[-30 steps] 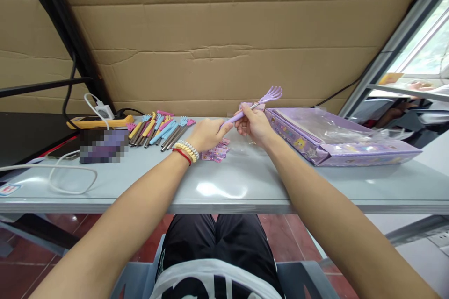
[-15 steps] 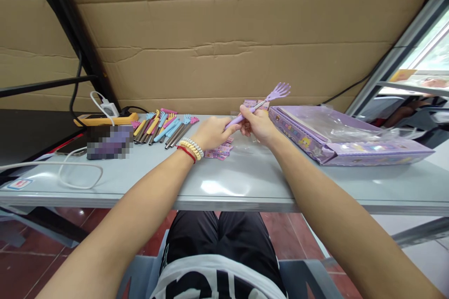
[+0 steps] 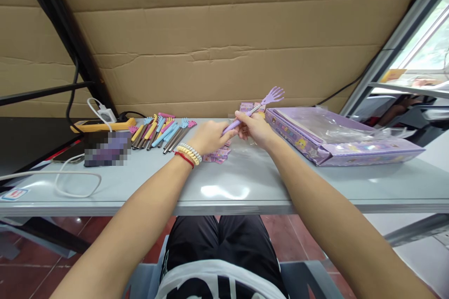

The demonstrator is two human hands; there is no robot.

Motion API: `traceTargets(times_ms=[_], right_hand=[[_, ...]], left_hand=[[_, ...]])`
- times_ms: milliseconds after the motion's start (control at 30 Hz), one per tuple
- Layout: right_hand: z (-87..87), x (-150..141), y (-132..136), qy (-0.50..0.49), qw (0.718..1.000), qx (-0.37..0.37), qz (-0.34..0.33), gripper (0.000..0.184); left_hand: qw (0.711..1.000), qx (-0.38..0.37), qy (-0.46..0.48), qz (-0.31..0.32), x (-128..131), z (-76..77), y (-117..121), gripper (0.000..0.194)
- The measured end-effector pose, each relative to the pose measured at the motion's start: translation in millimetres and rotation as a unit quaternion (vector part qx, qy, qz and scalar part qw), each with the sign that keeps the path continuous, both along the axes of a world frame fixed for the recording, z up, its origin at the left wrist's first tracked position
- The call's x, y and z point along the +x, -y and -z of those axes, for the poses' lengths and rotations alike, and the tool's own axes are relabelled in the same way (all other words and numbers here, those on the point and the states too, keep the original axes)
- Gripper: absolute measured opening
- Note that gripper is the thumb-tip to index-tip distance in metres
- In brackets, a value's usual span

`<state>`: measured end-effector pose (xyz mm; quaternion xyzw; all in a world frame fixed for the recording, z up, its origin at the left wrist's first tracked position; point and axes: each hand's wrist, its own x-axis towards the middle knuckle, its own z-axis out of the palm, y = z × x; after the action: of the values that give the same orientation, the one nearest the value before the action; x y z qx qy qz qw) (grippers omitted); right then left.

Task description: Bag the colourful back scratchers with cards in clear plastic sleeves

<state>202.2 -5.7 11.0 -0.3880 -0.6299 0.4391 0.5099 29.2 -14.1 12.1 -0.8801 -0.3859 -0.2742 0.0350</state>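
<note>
A purple hand-shaped back scratcher (image 3: 273, 96) with a short metal rod slants up to the right above the desk. My left hand (image 3: 209, 138) is closed on the lower end of its purple handle. My right hand (image 3: 255, 127) grips it higher up, thumb along the handle near the rod. Small printed purple cards (image 3: 218, 155) lie beneath and beside my left hand; more cards (image 3: 246, 107) sit behind my right hand. To the left is a pile of back scratchers (image 3: 162, 131) in blue, yellow and pink with metal rods.
An open purple printed box (image 3: 368, 155) with clear plastic bags (image 3: 343, 126) stands to the right. At the left are a blurred-out phone (image 3: 107, 149), a yellow power strip (image 3: 128, 124) and a white cable (image 3: 79, 195). Cardboard (image 3: 224, 74) rises behind the grey desk (image 3: 140, 187).
The view has shifted slightly. Both hands keep hold of the back scratcher, which has barely moved.
</note>
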Motion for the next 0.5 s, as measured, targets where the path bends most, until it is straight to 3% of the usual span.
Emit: traceTargets(times_ms=[267, 500], right_hand=[[0.7, -3, 1, -0.016, 1.000, -0.003, 0.002, 0.042], [-6.0, -1, -1, -0.197, 0.970, 0.029, 0.138, 0.034]], left_hand=[[0.999, -0.024, -0.026, 0.021, 3, -1.1, 5, 0.038], [0.994, -0.056, 0.000, 0.091, 5, -3.6, 11, 0.046]])
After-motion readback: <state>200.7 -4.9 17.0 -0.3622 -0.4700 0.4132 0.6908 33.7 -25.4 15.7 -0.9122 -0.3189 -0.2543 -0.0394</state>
